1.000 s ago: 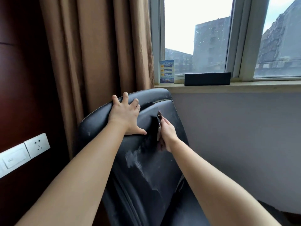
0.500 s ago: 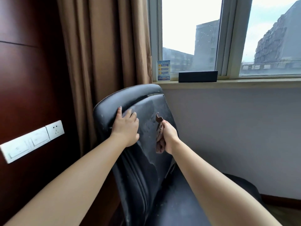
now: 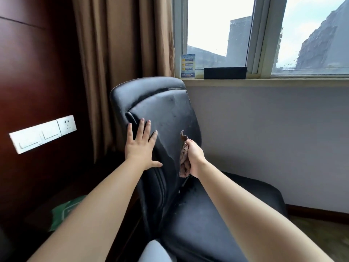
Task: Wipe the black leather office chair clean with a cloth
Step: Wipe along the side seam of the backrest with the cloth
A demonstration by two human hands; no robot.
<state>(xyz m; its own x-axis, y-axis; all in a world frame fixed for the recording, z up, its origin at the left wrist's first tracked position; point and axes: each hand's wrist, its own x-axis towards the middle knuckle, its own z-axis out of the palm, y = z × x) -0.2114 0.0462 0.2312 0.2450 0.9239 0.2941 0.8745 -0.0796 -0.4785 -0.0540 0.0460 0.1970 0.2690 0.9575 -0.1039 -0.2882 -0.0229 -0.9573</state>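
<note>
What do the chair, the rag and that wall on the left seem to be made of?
Chair: looks like black leather or imitation leather, dull sheen, scuffed and dusty grey in patches. Rag in the right hand: soft brownish cloth, crumpled and limp. Wall panel: probably dark reddish wood or veneer, smooth and faintly glossy.

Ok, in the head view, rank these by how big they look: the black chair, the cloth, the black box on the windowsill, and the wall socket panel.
1. Black chair
2. Wall socket panel
3. Black box, farther away, so unsure against the panel
4. Cloth, partly hidden in the right hand
</note>
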